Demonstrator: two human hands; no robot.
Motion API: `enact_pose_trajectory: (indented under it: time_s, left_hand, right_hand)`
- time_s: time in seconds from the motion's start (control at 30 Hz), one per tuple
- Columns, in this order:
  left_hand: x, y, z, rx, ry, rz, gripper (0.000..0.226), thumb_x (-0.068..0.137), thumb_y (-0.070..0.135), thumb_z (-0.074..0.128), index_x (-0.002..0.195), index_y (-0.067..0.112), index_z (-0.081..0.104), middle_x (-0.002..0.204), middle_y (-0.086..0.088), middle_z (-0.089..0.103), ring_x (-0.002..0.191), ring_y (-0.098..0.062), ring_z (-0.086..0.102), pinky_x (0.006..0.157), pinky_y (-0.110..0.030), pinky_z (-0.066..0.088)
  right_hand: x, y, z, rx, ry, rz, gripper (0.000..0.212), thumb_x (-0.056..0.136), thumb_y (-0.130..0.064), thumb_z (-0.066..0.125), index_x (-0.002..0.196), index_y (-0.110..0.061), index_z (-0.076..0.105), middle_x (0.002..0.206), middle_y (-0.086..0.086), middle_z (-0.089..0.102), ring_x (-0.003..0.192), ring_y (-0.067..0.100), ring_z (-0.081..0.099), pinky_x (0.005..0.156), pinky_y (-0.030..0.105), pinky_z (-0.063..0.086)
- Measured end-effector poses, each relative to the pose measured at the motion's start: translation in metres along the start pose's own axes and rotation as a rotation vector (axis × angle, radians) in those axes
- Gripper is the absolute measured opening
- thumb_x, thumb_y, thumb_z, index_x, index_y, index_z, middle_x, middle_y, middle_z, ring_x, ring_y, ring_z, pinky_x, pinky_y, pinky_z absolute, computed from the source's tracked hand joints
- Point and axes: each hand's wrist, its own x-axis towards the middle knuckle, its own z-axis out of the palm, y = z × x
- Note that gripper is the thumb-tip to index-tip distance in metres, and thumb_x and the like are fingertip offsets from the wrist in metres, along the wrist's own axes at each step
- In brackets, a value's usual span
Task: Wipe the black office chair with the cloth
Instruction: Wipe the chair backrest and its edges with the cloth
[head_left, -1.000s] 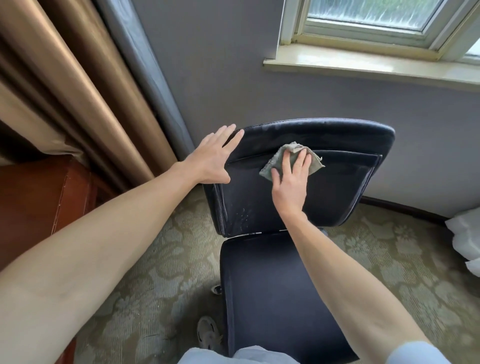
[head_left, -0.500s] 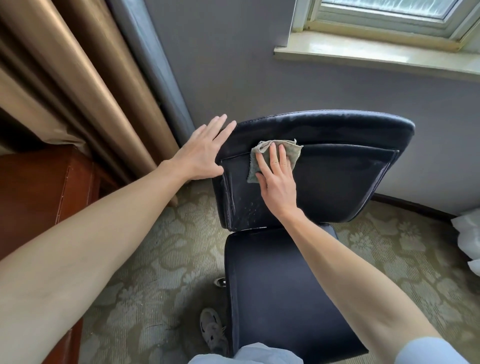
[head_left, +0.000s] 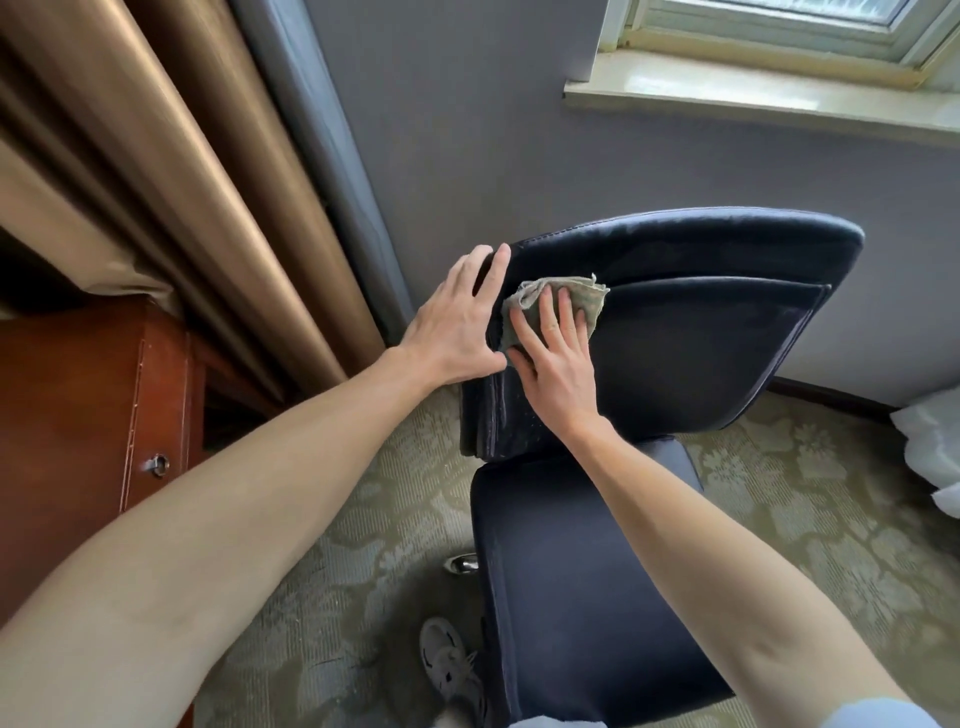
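While the left hand (head_left: 457, 322) lay flat, steadying the black office chair (head_left: 691, 338) —
the right hand (head_left: 558, 358) pressed the cloth (head_left: 563, 299) flat-palmed, wiping its backrest.

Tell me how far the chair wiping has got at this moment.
Nothing looks finished. In hand: the right hand presses the cloth flat on the backrest near its left edge, while the left hand steadies that edge. Left: the backrest shows pale specks low down, and the seat is untouched.
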Motion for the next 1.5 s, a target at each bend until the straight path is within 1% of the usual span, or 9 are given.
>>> enact_pose_trajectory:
  time_s: [0.47,0.6,0.77,0.87,0.93,1.07,1.2,1.4,1.5]
  left_hand:
    - [-0.082,0.018,-0.008,0.080,0.059,-0.143,0.116,0.073,0.053,0.068,0.155,0.014,-0.004,0.158,-0.012,0.006,0.145,-0.028,0.013,0.114,-0.041,0.030]
    - [-0.127,0.026,-0.013,0.102,0.028,-0.214,0.126,0.069,0.053,0.075,0.154,0.017,-0.010,0.160,-0.010,-0.002,0.148,-0.026,0.006,0.113,-0.040,0.030]
    - [-0.177,0.027,-0.015,0.125,0.016,-0.223,0.134,0.065,0.053,0.079,0.153,0.015,-0.014,0.161,-0.007,-0.012,0.150,-0.022,-0.005,0.120,-0.037,0.017]
    - [-0.197,0.028,-0.018,0.151,0.005,-0.209,0.135,0.064,0.053,0.080,0.153,0.014,-0.014,0.161,-0.007,-0.014,0.149,-0.024,-0.003,0.121,-0.036,0.009]
    - [-0.203,0.029,-0.018,0.160,0.021,-0.205,0.135,0.063,0.053,0.079,0.153,0.016,-0.014,0.162,-0.006,-0.014,0.149,-0.023,-0.007,0.122,-0.042,0.007]
    - [-0.212,0.027,-0.010,0.198,0.068,-0.182,0.127,0.064,0.049,0.075,0.155,0.015,-0.007,0.163,-0.009,-0.006,0.150,-0.023,-0.005,0.121,-0.047,0.007]
    - [-0.222,0.027,0.003,0.214,0.193,-0.149,0.118,0.067,0.054,0.067,0.155,0.010,0.002,0.162,-0.013,0.005,0.150,-0.025,0.004,0.121,-0.049,0.008]
    - [-0.239,0.022,0.019,0.277,0.338,-0.085,0.121,0.065,0.070,0.058,0.155,0.010,0.005,0.162,-0.012,0.007,0.150,-0.022,0.006,0.120,-0.046,0.001]
    - [-0.244,0.021,0.029,0.305,0.424,-0.047,0.120,0.066,0.075,0.054,0.155,0.008,0.010,0.161,-0.013,0.011,0.149,-0.023,0.010,0.121,-0.044,0.002]
  right_hand:
    - [-0.044,-0.040,-0.010,0.105,-0.067,-0.088,0.048,0.099,-0.029,0.047,0.146,-0.023,0.039,0.156,0.013,0.027,0.147,0.029,0.012,0.118,0.050,0.017]
    - [-0.063,-0.063,-0.017,0.157,-0.136,-0.097,0.050,0.098,-0.036,0.044,0.147,-0.026,0.037,0.157,0.011,0.024,0.148,0.026,0.010,0.117,0.050,0.021]
    - [-0.086,-0.093,-0.026,0.257,-0.177,-0.101,0.054,0.097,-0.040,0.042,0.148,-0.025,0.033,0.158,0.014,0.021,0.148,0.030,0.009,0.115,0.054,0.026]
    - [-0.098,-0.115,-0.035,0.345,-0.188,0.023,0.058,0.097,-0.040,0.047,0.150,-0.026,0.029,0.160,0.012,0.014,0.148,0.027,0.005,0.111,0.050,0.035]
    - [-0.100,-0.128,-0.042,0.411,-0.219,0.143,0.062,0.097,-0.038,0.051,0.152,-0.029,0.023,0.162,0.005,0.005,0.148,0.019,-0.004,0.109,0.044,0.038]
    - [-0.101,-0.150,-0.044,0.492,-0.184,0.296,0.064,0.098,-0.039,0.050,0.152,-0.032,0.017,0.162,-0.003,0.004,0.148,0.011,-0.009,0.112,0.038,0.031]
    - [-0.113,-0.161,-0.032,0.531,-0.105,0.335,0.061,0.098,-0.041,0.049,0.151,-0.035,0.019,0.161,-0.007,0.009,0.147,0.007,-0.007,0.115,0.035,0.029]
    - [-0.137,-0.138,-0.015,0.637,0.022,0.125,0.055,0.094,-0.034,0.057,0.146,-0.029,0.037,0.158,-0.003,0.020,0.149,0.012,0.005,0.118,0.028,0.016]
    - [-0.147,-0.120,-0.008,0.616,0.075,-0.076,0.056,0.093,-0.040,0.056,0.144,-0.026,0.038,0.155,-0.004,0.021,0.148,0.017,0.011,0.120,0.040,0.020]
